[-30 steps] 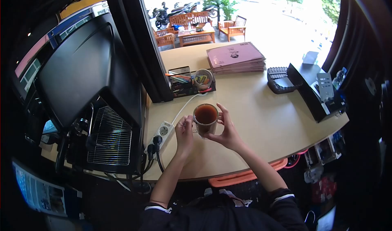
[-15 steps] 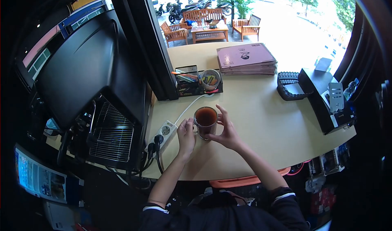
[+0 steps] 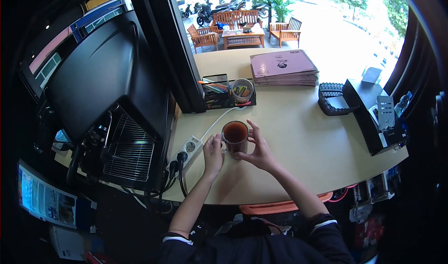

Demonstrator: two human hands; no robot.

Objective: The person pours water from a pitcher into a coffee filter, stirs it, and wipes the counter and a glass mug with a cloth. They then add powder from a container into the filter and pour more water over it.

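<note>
Station: a pale wood-toned counter (image 3: 298,147) with a curved front edge. Item in hand: a clear glass mug (image 3: 236,145) with a side handle, filled close to the rim with a dark reddish-brown liquid (image 3: 235,132). The mug stands upright near the counter's front, between the two hands; whether its base touches the surface cannot be told from this angle.

Left hand (image 3: 213,155): fingers curled in, thumb and fingertips closed on the mug's handle side; the handle is partly hidden. Right hand (image 3: 262,153): part-open in a C-shape about the mug's right side, index finger raised by the rim, thumb low at the front; how firmly it grips, if at all, cannot be told.

Surroundings: just beside the left hand lies a white power strip (image 3: 192,144) with black plugs fitted. Beyond the mug sits a black desk organiser (image 3: 214,103) holding pens. Farther back is a stack of pink printed menus (image 3: 283,68); to its right, a black lace-patterned basket (image 3: 333,110). A large black machine (image 3: 102,72) occupies the left side.
</note>
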